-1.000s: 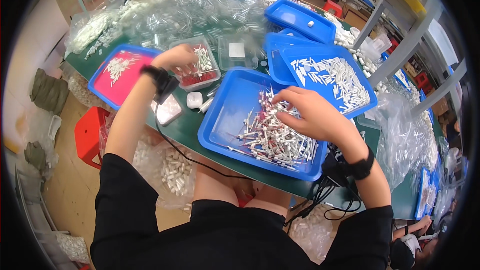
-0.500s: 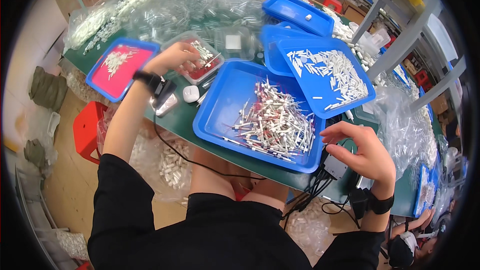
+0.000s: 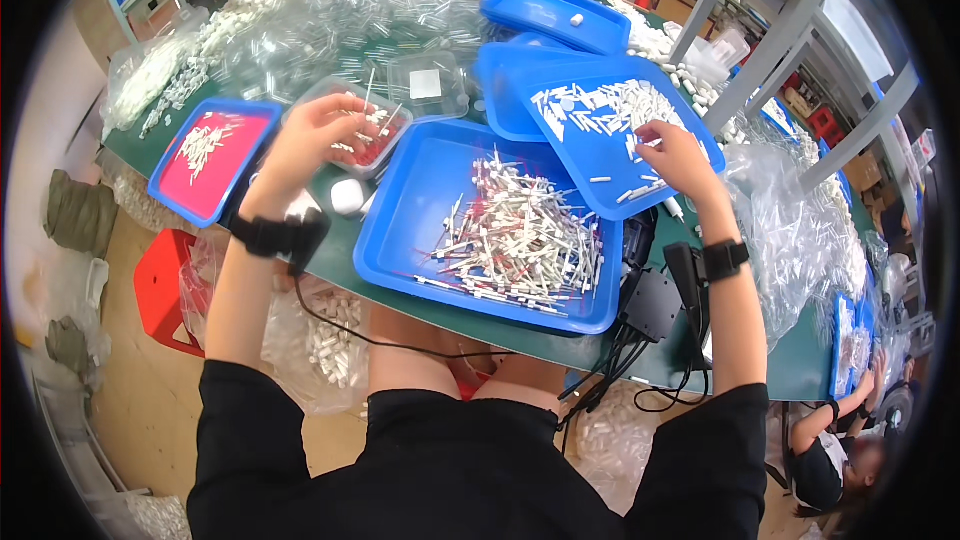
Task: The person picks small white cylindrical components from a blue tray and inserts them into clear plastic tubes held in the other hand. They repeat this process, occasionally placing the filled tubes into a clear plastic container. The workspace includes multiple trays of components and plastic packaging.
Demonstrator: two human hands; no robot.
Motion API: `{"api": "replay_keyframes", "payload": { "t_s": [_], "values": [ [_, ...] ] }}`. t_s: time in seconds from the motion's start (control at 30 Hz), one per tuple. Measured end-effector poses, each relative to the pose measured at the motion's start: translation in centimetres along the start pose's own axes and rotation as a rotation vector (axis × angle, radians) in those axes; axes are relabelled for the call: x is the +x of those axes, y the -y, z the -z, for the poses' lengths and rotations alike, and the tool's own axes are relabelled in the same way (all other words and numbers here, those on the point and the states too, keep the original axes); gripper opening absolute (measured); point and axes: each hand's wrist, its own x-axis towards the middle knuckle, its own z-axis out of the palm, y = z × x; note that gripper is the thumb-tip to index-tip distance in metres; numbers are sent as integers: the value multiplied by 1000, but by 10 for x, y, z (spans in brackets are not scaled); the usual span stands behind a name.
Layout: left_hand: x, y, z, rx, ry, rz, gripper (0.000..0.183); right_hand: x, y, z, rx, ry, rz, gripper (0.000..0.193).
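My left hand (image 3: 322, 138) is over a clear plastic box (image 3: 398, 135) of small white and red pieces. Its fingers are pinched, and a thin pale stick (image 3: 371, 86) rises from the fingertips. Over on the right, my right hand (image 3: 682, 158) reaches into a tilted blue tray (image 3: 560, 162) of short white tubes (image 3: 600, 110). Its thumb and fingertips are drawn together at the tubes; what is between them is too small to make out. Between the hands a deeper blue tray (image 3: 400, 225) holds a heap of thin white sticks with reddish ends (image 3: 520, 240).
A blue-rimmed tray with a pink bottom (image 3: 215, 180) stands at the left, near a white rounded case (image 3: 348, 197). Clear plastic tubes (image 3: 330, 25) heap up behind. A grey box with cables (image 3: 652, 305) lies at the front right edge. Another person (image 3: 835, 450) works at far right.
My right hand has moved from beside the deep tray up and forward into the tray of white tubes. My left hand has lifted slightly, with a thin stick now showing at its fingers.
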Motion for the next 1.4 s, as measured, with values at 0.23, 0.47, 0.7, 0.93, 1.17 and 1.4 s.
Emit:
{"api": "replay_keyframes", "payload": {
  "t_s": [0.23, 0.47, 0.7, 0.93, 1.17, 1.4],
  "values": [
    [-67, -19, -83, -343, 79, -205, 23, 24, -13, -41, -337, -54, -203, 13],
    [-100, -22, -139, -321, -86, -315, 20, 3, 9, -19, -196, -142, -16, 19],
    [-110, -28, -155, -29, -171, -581, 17, -107, 157, 24, 815, 171, 144, 13],
    [-116, -32, -158, 110, -189, -669, 14, -131, 159, 24, 841, 129, 181, 20],
    [-115, -32, -158, 186, -218, -717, 14, -136, 153, 24, 803, 88, 216, 21],
    [-113, -29, -155, 258, -175, -829, 23, -140, 153, 21, 845, 199, 104, 18]
  ]
}}
